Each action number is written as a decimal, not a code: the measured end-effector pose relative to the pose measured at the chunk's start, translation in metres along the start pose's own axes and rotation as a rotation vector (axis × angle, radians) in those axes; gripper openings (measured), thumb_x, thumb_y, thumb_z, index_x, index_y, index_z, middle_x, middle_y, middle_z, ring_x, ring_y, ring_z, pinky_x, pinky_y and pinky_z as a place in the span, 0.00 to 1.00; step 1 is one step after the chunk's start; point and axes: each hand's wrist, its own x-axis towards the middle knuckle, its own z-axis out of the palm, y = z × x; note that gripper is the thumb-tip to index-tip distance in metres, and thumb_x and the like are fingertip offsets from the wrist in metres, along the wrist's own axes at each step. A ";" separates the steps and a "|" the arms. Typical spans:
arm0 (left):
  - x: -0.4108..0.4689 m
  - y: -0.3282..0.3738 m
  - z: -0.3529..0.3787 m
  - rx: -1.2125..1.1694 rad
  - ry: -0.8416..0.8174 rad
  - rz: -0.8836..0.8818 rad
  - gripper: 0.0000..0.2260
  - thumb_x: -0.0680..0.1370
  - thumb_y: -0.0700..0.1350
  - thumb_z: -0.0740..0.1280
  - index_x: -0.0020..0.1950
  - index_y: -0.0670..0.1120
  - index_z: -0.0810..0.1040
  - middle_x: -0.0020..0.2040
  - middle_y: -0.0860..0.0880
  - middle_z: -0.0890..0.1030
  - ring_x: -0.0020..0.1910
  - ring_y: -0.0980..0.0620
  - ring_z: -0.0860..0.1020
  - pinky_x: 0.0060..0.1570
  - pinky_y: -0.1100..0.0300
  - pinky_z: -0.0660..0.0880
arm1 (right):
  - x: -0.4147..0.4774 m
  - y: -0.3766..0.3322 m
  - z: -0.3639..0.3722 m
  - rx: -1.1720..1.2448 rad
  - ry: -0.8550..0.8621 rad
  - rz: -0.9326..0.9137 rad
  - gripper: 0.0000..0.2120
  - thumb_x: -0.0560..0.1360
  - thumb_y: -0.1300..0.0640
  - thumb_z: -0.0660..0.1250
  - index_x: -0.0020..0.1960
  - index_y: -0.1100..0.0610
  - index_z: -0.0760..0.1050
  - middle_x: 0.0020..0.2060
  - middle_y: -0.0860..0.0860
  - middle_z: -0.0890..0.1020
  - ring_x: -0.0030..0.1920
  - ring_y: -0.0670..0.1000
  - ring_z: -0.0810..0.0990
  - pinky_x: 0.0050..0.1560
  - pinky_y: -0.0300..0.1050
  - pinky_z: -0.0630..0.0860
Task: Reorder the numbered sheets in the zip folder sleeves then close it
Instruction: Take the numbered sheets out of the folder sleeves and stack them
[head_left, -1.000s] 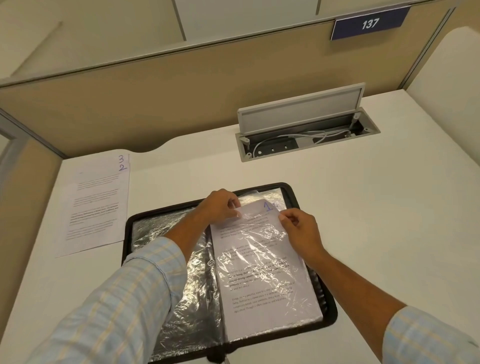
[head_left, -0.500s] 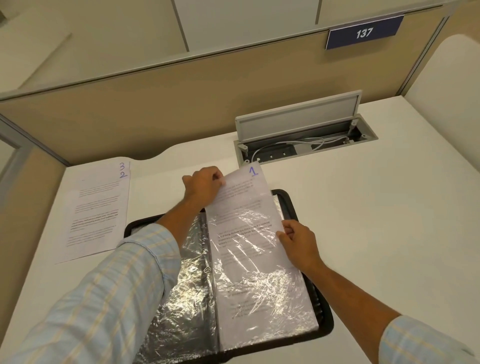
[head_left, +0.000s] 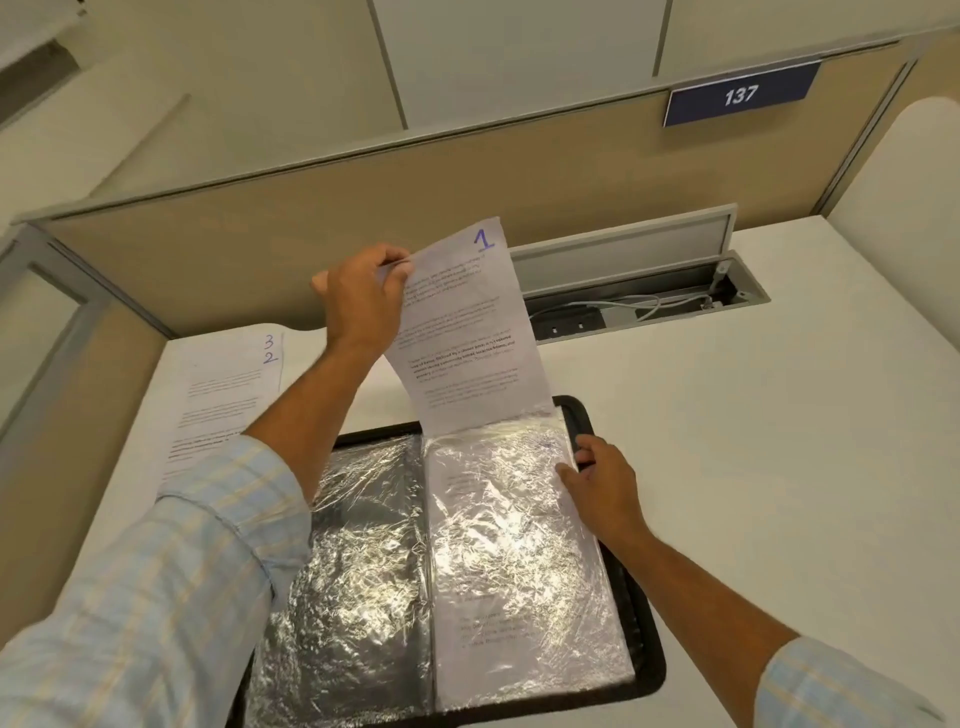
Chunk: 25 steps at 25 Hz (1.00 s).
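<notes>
The black zip folder (head_left: 644, 613) lies open on the white desk, its crinkled clear sleeves spread to both sides. My left hand (head_left: 361, 296) pinches the top left corner of the sheet marked 1 (head_left: 462, 332), which stands almost wholly out of the right-hand sleeve (head_left: 519, 561); only its bottom edge is still in the sleeve's mouth. My right hand (head_left: 597, 483) holds the sleeve's upper right edge down, fingers bent over it. Another printed sheet shows faintly inside that sleeve. Sheets marked 3 and 2 (head_left: 223, 400) lie stacked on the desk to the left.
A cable box (head_left: 639, 301) with its lid raised is sunk into the desk behind the folder. A tan partition wall (head_left: 260, 249) runs along the back, with a sign reading 137. The desk (head_left: 779, 467) extends to the right of the folder.
My left hand has drawn sheet 1 up and away, from mostly inside the right sleeve to nearly free of it. My right hand slid to the sleeve's upper right edge.
</notes>
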 end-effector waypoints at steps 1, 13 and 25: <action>-0.002 0.006 -0.011 0.012 0.024 0.033 0.06 0.83 0.51 0.66 0.51 0.54 0.83 0.48 0.56 0.84 0.49 0.55 0.77 0.60 0.57 0.58 | 0.005 -0.008 -0.003 0.001 0.022 -0.040 0.25 0.79 0.53 0.74 0.72 0.57 0.73 0.57 0.51 0.79 0.53 0.52 0.81 0.60 0.53 0.80; -0.013 -0.008 -0.152 -0.315 -0.120 0.226 0.03 0.79 0.57 0.70 0.50 0.62 0.83 0.48 0.64 0.83 0.51 0.51 0.83 0.51 0.30 0.78 | 0.011 -0.178 0.022 0.217 0.066 -0.392 0.27 0.81 0.51 0.70 0.78 0.51 0.69 0.70 0.45 0.78 0.69 0.44 0.76 0.65 0.32 0.73; -0.099 -0.195 -0.201 -0.492 -0.144 -0.553 0.28 0.82 0.55 0.69 0.81 0.54 0.64 0.74 0.52 0.73 0.70 0.52 0.72 0.65 0.52 0.72 | -0.066 -0.248 0.164 0.465 -0.010 -0.190 0.04 0.81 0.54 0.70 0.51 0.52 0.84 0.43 0.50 0.88 0.43 0.55 0.87 0.45 0.56 0.85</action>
